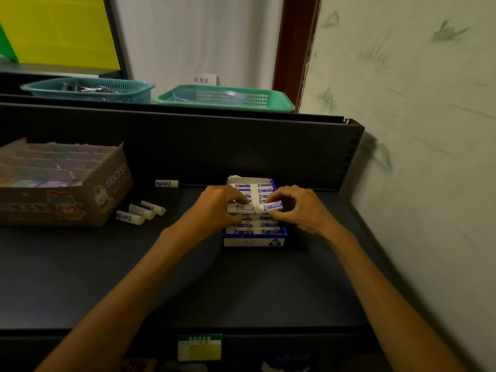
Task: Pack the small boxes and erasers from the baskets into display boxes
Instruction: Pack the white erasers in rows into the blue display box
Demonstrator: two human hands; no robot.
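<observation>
Left hand (220, 208) pinches one eraser (240, 208), right hand (298, 208) pinches another (272, 206); both erasers lie crosswise, end to end, directly above the blue display box (255, 241) on the shelf (188, 277), already two columns deep in erasers. Four loose erasers (139, 212) lie left, nearer the left hand

Both my arms reach forward, hands close together: my left hand (221, 208) and right hand (296, 208) each pinch something with curled fingers.
</observation>
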